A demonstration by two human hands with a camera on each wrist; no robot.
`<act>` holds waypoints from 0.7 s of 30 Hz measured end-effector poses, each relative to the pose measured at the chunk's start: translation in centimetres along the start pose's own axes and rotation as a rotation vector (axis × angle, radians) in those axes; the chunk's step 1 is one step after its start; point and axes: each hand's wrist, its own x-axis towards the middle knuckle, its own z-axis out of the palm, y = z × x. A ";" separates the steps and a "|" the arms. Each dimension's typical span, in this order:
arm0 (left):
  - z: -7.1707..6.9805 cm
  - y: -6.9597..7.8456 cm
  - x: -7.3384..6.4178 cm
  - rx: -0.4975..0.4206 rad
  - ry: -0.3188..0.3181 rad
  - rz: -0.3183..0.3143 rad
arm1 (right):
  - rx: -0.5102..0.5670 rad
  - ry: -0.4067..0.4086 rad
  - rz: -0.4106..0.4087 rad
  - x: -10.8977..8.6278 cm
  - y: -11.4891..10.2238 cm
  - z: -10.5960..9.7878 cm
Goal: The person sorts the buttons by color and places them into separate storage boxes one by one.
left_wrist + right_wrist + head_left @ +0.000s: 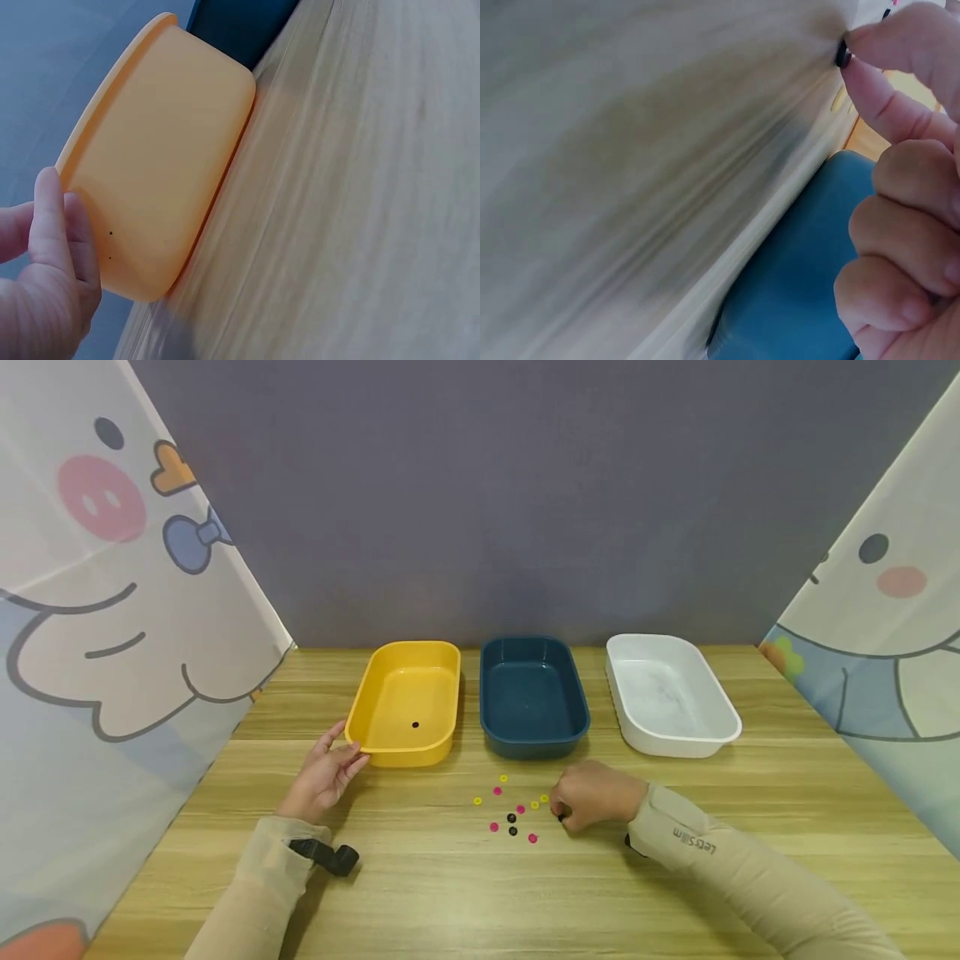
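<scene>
My left hand (322,778) holds the near left corner of a yellow tray (403,758), thumb at the rim and fingers along the outside wall. In the left wrist view the fingers lie against the tray's outer wall (157,165). One black button (416,725) lies inside that tray. My right hand (596,795) pinches another black button (843,54) between thumb and index finger, low at the tabletop, with the other fingers curled. Left of it lie loose small buttons: black ones (512,818), pink ones (521,809) and yellow ones (477,801).
A dark blue tray (534,748) stands in the middle, right of the yellow one. Farther right is a white tray (678,747). All rest on a wooden table (450,893) before a grey wall panel (510,510). Cartoon-printed cloths hang at both sides.
</scene>
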 end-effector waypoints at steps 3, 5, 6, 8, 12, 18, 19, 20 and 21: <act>0.0 0.0 0.1 0.006 -0.001 0.002 | -0.007 0.011 -0.001 0.0 0.0 0.0; -0.1 -0.1 0.1 0.006 -0.002 0.001 | -0.004 0.014 0.004 0.0 -0.1 0.0; -0.1 -0.1 0.2 0.002 -0.002 -0.001 | -0.003 0.015 0.008 0.0 -0.1 0.0; -0.1 0.0 0.2 0.002 -0.004 -0.005 | 0.003 0.014 0.023 0.0 -0.2 0.0; -0.1 0.2 0.2 0.016 -0.004 -0.011 | 0.000 0.020 0.031 0.0 -0.3 0.0; 0.1 0.5 -0.1 0.004 0.011 -0.019 | -0.028 0.023 0.021 0.2 -0.3 0.1; 0.2 0.5 -0.1 0.005 0.010 -0.017 | -0.033 0.024 0.021 0.2 -0.3 0.1; 0.2 0.5 -0.1 0.003 0.009 -0.018 | -0.034 0.024 0.022 0.2 -0.3 0.1; 0.2 0.4 -0.1 0.007 0.008 -0.016 | -0.035 0.020 0.026 0.2 -0.3 0.1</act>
